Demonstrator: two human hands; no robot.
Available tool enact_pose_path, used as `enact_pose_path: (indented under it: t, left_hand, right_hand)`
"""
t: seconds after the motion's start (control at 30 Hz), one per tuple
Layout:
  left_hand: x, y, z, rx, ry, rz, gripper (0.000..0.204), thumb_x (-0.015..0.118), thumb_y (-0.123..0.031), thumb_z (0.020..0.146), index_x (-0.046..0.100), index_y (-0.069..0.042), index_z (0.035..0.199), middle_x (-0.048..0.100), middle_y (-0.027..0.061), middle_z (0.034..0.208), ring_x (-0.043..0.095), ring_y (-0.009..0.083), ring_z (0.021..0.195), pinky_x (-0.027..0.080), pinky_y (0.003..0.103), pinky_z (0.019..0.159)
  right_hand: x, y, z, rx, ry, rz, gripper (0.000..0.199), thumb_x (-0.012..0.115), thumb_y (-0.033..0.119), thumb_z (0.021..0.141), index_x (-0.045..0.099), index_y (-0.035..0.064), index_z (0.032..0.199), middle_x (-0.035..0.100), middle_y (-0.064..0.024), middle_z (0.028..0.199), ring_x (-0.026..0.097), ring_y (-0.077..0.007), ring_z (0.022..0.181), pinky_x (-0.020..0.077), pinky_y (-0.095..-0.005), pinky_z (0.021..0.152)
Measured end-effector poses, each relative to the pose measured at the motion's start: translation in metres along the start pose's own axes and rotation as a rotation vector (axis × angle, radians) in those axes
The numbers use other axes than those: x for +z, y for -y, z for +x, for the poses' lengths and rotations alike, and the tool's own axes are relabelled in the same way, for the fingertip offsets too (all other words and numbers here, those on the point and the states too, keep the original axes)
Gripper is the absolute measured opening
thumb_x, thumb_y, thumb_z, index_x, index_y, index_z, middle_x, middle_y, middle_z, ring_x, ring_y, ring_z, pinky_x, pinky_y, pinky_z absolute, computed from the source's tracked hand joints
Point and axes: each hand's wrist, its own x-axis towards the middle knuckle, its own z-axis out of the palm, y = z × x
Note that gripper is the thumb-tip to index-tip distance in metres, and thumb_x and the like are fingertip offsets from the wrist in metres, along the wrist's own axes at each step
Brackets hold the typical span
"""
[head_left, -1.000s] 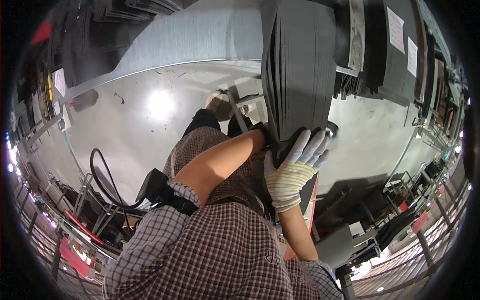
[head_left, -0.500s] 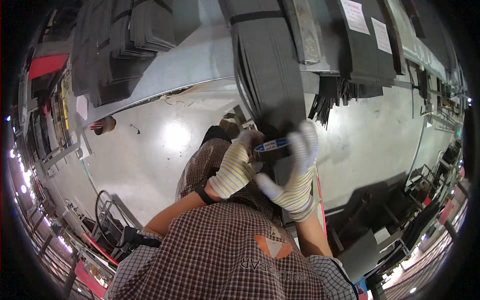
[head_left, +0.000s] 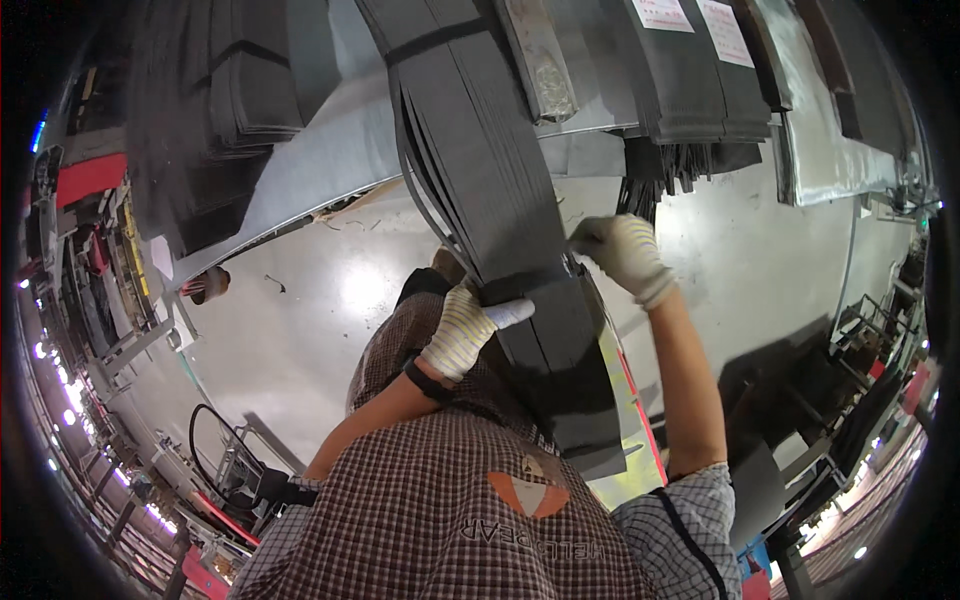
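Note:
A long bundle of dark grey flat strips (head_left: 480,150) runs from the bench toward my body, with a black band (head_left: 436,42) round its far part. Another dark band (head_left: 520,285) crosses the bundle between my hands. My left hand (head_left: 468,325), in a striped glove, grips the bundle's left edge, its thumb lying across the top. At the right edge, my right hand (head_left: 628,255), gloved too, has its fingers curled in beside the band. Something dark shows at those fingers, too blurred to name.
A metal bench (head_left: 340,130) spans the far side, holding stacked dark sheets (head_left: 250,90) at left and more sheets with white paper labels (head_left: 660,14) at right. Thin dark strips (head_left: 640,195) hang off its edge. A red-and-yellow edge (head_left: 640,430) lies beside the bundle's near end.
My right hand has moved right and slightly up to the bundle's edge. The blue-and-white labelled dark roll between my hands is no longer visible. The bundle's near part now lies uncovered.

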Motion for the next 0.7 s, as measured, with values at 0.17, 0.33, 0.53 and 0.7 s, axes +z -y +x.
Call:
enact_pose_path:
  t: [0.17,0.33,0.53,0.7]
  left_hand:
    - [-0.014,-0.031,-0.003,-0.061,0.089,0.218,0.089,0.090,-0.017,0.080,0.039,0.005,0.148,0.060,0.0103,0.139,0.055,0.0232,0.129,0.040,0.036,0.115]
    - [-0.069,-0.121,0.012,0.283,-0.190,0.463,0.047,0.079,-0.013,0.091,0.056,-0.001,0.130,0.066,0.0053,0.105,0.063,0.0109,0.088,0.054,0.028,0.079]
    - [-0.133,-0.302,0.152,0.667,-0.436,0.852,0.030,0.071,-0.025,0.098,0.071,0.003,0.110,0.068,0.0041,0.081,0.061,0.0085,0.070,0.051,0.026,0.062]
    - [-0.170,-0.400,0.291,0.401,-0.682,0.968,0.037,0.068,-0.036,0.099,0.072,0.000,0.110,0.072,0.0106,0.080,0.069,0.0198,0.067,0.055,0.034,0.067]
  right_hand:
    - [0.050,-0.035,0.012,0.212,-0.266,-0.019,0.017,0.065,0.025,0.092,0.075,0.0125,0.098,0.074,-0.0169,0.090,0.072,-0.0370,0.083,0.0551,-0.0479,0.071]
    - [0.015,0.067,-0.019,0.129,-0.702,-0.029,0.035,0.074,0.024,0.089,0.064,0.0045,0.116,0.062,-0.0202,0.103,0.060,-0.0432,0.094,0.0475,-0.0507,0.082]
    - [0.060,0.153,-0.048,0.068,-0.658,-0.199,0.066,0.084,0.043,0.073,0.059,0.0082,0.124,0.057,-0.0176,0.103,0.057,-0.0371,0.093,0.0412,-0.0510,0.082]
    - [0.113,0.139,-0.063,0.066,-0.646,-0.378,0.066,0.083,0.040,0.072,0.055,0.0105,0.124,0.055,-0.0164,0.113,0.052,-0.0363,0.103,0.0381,-0.0525,0.091]
